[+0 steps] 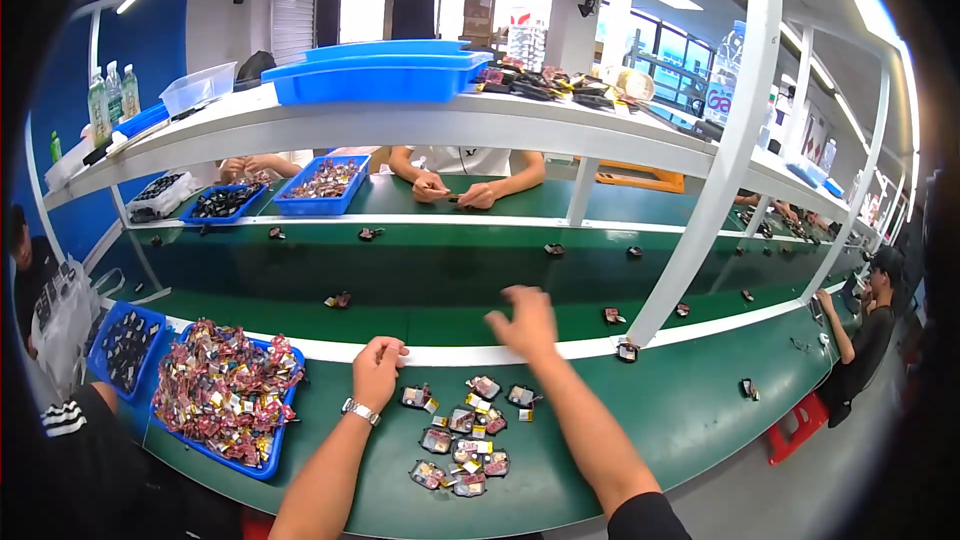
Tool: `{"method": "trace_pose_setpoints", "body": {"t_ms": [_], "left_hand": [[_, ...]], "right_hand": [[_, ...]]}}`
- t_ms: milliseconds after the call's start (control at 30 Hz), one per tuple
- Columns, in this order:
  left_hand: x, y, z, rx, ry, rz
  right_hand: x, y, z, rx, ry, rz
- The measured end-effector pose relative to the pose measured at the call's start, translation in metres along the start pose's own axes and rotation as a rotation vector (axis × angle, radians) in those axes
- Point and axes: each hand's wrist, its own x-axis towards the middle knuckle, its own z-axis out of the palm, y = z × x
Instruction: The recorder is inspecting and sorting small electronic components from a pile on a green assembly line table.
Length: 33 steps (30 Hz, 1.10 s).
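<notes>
1. The left hand (378, 372) is curled nearly into a fist at the near side of the belt; no item shows in it, though its inside is hidden. The right hand (528, 325), blurred, is open with spread fingers above the belt's near edge, and nothing can be seen in its grasp.
2. Between the forearms, nearer the body than either hand, a group of small black-cased assemblies (467, 450) lies on the green desk (560, 460). Their inner parts face up, and some cases touch. A sleeve or wrist drawn back low could, I judge, drag these loose units together or catch their parts.
3. Beyond both hands runs the green belt (440, 315). One unit (338, 300) lies on it ahead and left of the left hand; another (613, 316) lies right of the right hand. A hurried grab with the fingers so spread might knock a unit aside or miss it.
4. Right of the right hand, a unit (627, 351) sits at the foot of a white post (715, 155); a sideways sweep could bump it or strike the post.
5. Left of the left forearm, a blue tray (262, 471) holds red-and-silver parts (225, 390) heaped above its rim; an elbow nudge could spill them.
</notes>
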Motion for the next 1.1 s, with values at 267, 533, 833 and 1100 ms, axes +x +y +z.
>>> {"method": "trace_pose_setpoints", "body": {"t_ms": [267,533,833,1100], "left_hand": [[-0.004,0.009,0.01,0.138,-0.036,0.122],[-0.017,0.026,0.011,-0.044,-0.292,-0.073],[-0.026,0.052,0.011,-0.048,-0.588,-0.164],[-0.034,0.045,0.018,-0.227,-0.496,-0.249]], "right_hand": [[0.009,0.094,0.036,-0.146,0.144,0.308],[-0.065,-0.041,-0.026,0.567,-0.378,-0.113],[-0.092,-0.075,-0.031,0.468,-0.218,-0.4],[-0.104,-0.077,-0.021,0.408,-0.007,-0.34]]}}
